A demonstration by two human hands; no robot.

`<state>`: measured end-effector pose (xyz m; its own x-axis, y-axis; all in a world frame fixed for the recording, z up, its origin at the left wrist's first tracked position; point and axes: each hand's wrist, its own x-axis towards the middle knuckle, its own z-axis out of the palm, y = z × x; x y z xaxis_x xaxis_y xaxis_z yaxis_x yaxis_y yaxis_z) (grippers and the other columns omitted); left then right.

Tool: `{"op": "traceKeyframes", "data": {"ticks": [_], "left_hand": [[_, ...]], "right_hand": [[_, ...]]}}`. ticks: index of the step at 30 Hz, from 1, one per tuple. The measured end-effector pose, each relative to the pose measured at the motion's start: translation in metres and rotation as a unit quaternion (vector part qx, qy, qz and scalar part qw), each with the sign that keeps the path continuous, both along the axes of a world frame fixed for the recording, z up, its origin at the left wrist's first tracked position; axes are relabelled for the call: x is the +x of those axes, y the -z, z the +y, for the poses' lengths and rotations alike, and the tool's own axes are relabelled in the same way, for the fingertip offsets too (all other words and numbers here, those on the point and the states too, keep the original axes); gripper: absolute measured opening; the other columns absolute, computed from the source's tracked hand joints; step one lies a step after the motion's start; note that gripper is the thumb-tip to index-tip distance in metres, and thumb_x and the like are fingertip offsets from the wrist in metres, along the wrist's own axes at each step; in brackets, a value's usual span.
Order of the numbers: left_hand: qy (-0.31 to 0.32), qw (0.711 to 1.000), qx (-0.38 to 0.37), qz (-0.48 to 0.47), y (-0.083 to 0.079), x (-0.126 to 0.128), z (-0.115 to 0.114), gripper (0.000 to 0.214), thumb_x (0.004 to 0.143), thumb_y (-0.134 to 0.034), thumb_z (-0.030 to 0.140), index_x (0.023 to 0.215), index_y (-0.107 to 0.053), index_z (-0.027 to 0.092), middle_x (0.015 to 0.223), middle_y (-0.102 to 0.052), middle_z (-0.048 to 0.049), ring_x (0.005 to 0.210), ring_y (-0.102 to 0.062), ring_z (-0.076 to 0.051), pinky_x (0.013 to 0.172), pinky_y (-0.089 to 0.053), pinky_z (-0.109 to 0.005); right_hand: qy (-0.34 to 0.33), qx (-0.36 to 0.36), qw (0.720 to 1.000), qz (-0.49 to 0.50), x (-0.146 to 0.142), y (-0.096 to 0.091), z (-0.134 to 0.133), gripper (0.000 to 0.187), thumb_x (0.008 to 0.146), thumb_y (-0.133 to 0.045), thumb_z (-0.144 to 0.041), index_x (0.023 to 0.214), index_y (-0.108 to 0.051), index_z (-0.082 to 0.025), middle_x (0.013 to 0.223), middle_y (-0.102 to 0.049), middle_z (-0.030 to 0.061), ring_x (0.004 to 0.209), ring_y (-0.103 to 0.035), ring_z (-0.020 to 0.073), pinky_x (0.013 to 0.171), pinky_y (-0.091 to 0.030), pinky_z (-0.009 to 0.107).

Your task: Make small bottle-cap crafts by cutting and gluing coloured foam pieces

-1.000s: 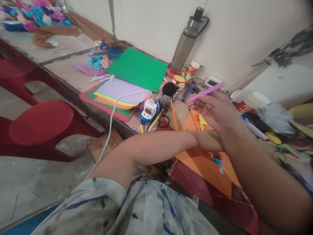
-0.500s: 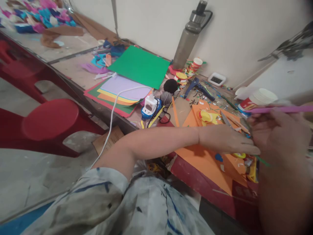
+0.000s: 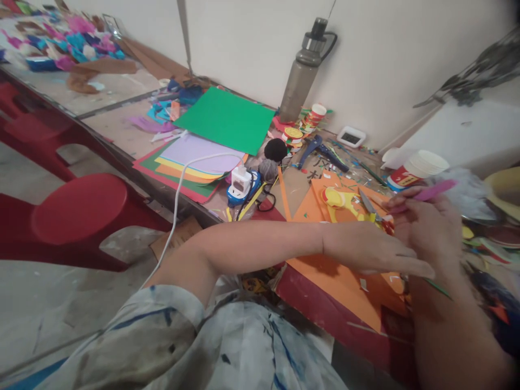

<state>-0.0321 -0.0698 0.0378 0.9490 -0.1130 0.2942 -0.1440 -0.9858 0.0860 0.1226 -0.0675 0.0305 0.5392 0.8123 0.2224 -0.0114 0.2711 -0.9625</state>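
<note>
My left hand (image 3: pixel 377 252) reaches across the orange paper (image 3: pixel 337 284), palm down. A thin green strip (image 3: pixel 441 288) sticks out from its fingertips, which look closed on it; the grip itself is hidden. Close beside it, my right hand (image 3: pixel 428 230) is raised with fingers curled round a long, slim pink object (image 3: pixel 436 190), whose exact kind is unclear. Pointed metal blades (image 3: pixel 368 205) lie just left of the right hand. A yellow plastic piece (image 3: pixel 335 199) rests on the orange sheets behind my left hand.
A grey bottle (image 3: pixel 299 81), paper cups (image 3: pixel 418 169) and a blue-handled tool (image 3: pixel 323 154) stand or lie towards the wall. Coloured sheets (image 3: pixel 227 119) and a power socket (image 3: pixel 241 184) with a white cable are left. A red stool (image 3: pixel 83 208) stands beside the table.
My right hand has moved left and slightly down with the pink object, nearer the blades. The view has shifted a little; my left hand still stretches over the orange paper.
</note>
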Motion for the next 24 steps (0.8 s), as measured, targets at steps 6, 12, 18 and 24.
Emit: {"op": "traceKeyframes", "data": {"ticks": [6,12,18,24], "left_hand": [[-0.058,0.989,-0.136,-0.011,0.011,0.005,-0.001,0.038,0.109,-0.042,0.015,0.135,-0.069,0.014,0.128,-0.079,-0.0148,0.118,-0.075,-0.022,0.084,-0.053,-0.032],[-0.184,0.879,-0.426,-0.110,0.023,0.013,0.007,0.016,0.108,-0.047,0.029,0.099,-0.058,0.020,0.098,-0.070,-0.0054,0.093,-0.067,-0.019,0.087,-0.050,-0.031],[-0.188,0.734,-0.614,-0.221,0.025,0.013,0.010,0.023,0.108,-0.048,0.030,0.087,-0.045,0.022,0.076,-0.055,0.0033,0.071,-0.051,-0.010,0.072,-0.043,-0.025],[-0.151,0.688,-0.686,-0.183,0.024,0.010,0.007,0.032,0.107,-0.055,0.041,0.083,-0.050,0.020,0.070,-0.055,0.0054,0.057,-0.041,-0.005,0.056,-0.032,-0.021]], "right_hand": [[-0.023,0.036,0.999,0.007,0.007,-0.002,-0.008,0.016,0.059,-0.069,-0.017,0.074,-0.066,-0.020,0.053,-0.046,-0.0079,0.051,-0.044,0.0096,0.051,-0.045,0.021],[-0.053,0.044,0.998,0.008,0.005,-0.014,-0.027,0.027,0.064,-0.089,-0.033,0.076,-0.070,-0.018,0.065,-0.054,-0.0043,0.057,-0.046,0.0073,0.055,-0.045,0.021],[-0.076,-0.051,0.991,-0.097,0.005,-0.010,-0.033,0.037,0.063,-0.093,-0.044,0.090,-0.076,-0.025,0.079,-0.070,-0.0023,0.065,-0.061,0.0148,0.061,-0.052,0.030],[-0.023,-0.118,0.977,-0.174,0.008,-0.011,-0.034,0.038,0.060,-0.091,-0.050,0.077,-0.072,-0.023,0.071,-0.069,-0.0030,0.063,-0.060,0.0148,0.063,-0.050,0.029]]}}
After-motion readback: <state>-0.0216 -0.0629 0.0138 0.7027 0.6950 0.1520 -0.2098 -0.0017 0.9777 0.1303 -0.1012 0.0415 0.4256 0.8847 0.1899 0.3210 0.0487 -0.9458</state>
